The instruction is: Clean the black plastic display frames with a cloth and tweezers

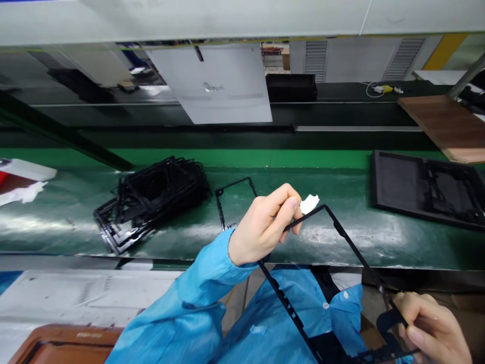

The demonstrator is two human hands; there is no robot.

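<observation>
Holding thin black frame (pixel 356 251) with left hand (pixel 265 220) and right hand (pixel 432 321), white scrap (pixel 309 204) by the left, frame pile (pixel 162 189) on green tabletop (pixel 322 178)

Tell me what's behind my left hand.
Behind your left hand, a loose black frame lies on the green bench, its far edge and parts of two sides showing. Your hand and blue sleeve cover the rest; part of the held frame is hidden too.

Sleeve (pixel 197 283): bright blue, wrinkled
Cuff (pixel 227 260): gathered snugly
Jacket (pixel 303 293): matching blue
Buttons (pixel 326 306): round, white (two showing)
Patch (pixel 258 329): paler blue
Left hand (pixel 261 222), right hand (pixel 435 321): bare
</observation>
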